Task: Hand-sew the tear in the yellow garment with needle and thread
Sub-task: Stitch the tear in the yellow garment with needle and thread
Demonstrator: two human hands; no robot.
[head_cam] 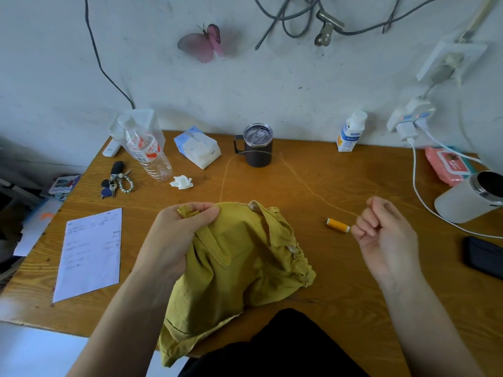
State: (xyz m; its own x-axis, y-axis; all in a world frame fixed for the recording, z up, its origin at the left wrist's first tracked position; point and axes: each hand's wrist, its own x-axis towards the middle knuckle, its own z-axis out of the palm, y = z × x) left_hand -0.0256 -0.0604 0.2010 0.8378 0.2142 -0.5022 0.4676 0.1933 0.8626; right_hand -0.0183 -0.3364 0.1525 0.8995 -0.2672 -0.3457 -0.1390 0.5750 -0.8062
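Wood-grain tabletop [340,281] set against a scuffed white wall fills the frame. At lower left lies a white printed paper sheet [92,254]. Left of centre, the left hand [179,235] bunches the top edge of the crumpled mustard-yellow cloth garment [239,262], fingers curled tight round the fabric. The garment sits at centre and spills over the table's near edge. A thin yellow thread [223,183] loops from it up across a dark lidded mug [254,148] and down to the right hand [386,235], whose curled fingers pinch it just beside a small orange thread spool [338,225]. I cannot make out the needle.
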